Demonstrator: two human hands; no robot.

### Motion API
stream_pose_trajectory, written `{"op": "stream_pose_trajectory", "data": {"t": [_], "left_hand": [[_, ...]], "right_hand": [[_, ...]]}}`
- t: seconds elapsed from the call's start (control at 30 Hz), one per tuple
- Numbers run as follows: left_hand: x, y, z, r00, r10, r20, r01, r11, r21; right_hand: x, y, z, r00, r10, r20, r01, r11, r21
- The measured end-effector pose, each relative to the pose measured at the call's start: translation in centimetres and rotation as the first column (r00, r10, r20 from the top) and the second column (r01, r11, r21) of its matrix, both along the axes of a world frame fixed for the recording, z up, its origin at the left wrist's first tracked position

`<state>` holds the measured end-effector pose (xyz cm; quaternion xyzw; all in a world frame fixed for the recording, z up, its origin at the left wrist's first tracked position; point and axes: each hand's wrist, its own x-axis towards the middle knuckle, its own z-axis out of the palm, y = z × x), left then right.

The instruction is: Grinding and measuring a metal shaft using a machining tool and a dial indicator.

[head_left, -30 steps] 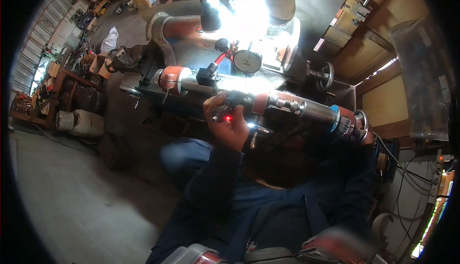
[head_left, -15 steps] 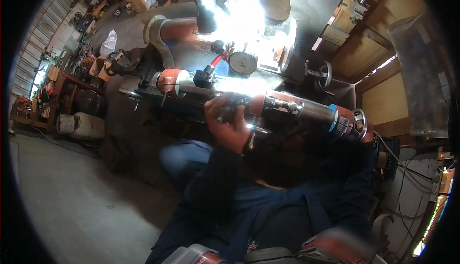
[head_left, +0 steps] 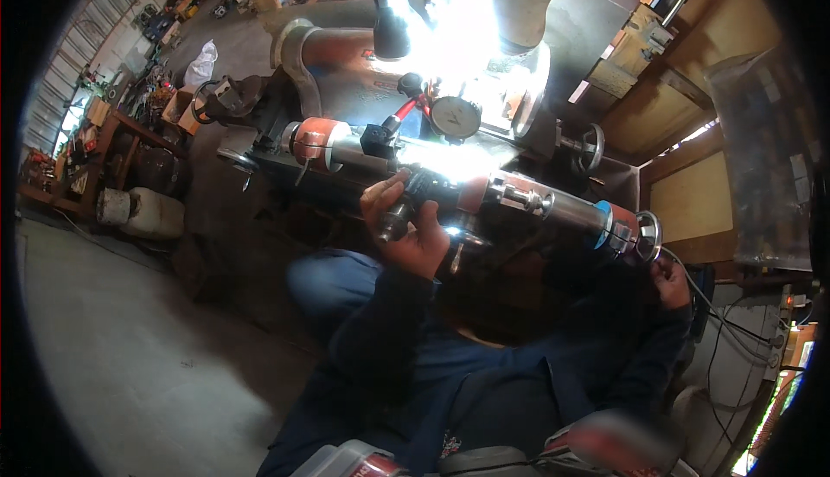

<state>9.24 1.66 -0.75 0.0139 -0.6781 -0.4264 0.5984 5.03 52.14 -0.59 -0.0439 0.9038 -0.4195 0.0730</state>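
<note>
A long metal shaft [head_left: 519,200] is held level across the machine [head_left: 346,105]. The left hand [head_left: 411,226] is wrapped around its middle, fingers [head_left: 380,196] curled on a fitting. The right hand [head_left: 670,280] is placed under the end flange [head_left: 647,235]; its fingers cannot be made out.

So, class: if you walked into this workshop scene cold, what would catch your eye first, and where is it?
First, the white glare at top centre, washing out the machinery behind. Below it, a long metal shaft with orange and blue bands runs across the middle; the left hand grips a small metal part against it, and the right hand sits at its right end. A round dial gauge stands just above the shaft.
</note>
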Motion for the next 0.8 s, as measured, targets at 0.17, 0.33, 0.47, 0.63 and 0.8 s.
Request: {"op": "stream_pose_trajectory", "data": {"t": [0.17,0.33,0.47,0.63,0.8], "left_hand": [[-0.4,0.5,0.0,0.997,-0.037,-0.07,0.042,0.996,0.078],[-0.6,0.6,-0.7,0.997,-0.033,-0.065,0.037,0.997,0.064],[-0.3,0.1,-0.7,0.999,0.009,-0.031,-0.008,0.999,0.032],[-0.8,0.6,-0.6,0.999,0.002,-0.043,-0.001,1.0,0.03],[-1.1,1.0,-0.7,0.995,-0.021,-0.096,0.03,0.995,0.099]], "right_hand": [[-3.6,-1.6,2.3,0.995,-0.052,-0.089,0.042,0.993,-0.114],[-7.1,-2.4,-0.3,0.989,-0.124,-0.085,0.107,0.977,-0.186],[-7.2,-5.2,-1.8,0.994,0.109,0.01,-0.087,0.841,-0.534],[-4.1,-13.6,1.6,0.872,0.442,-0.213,-0.438,0.896,0.067],[-5.1,-10.5,-0.2,0.885,0.371,-0.282,-0.35,0.929,0.122]]}}
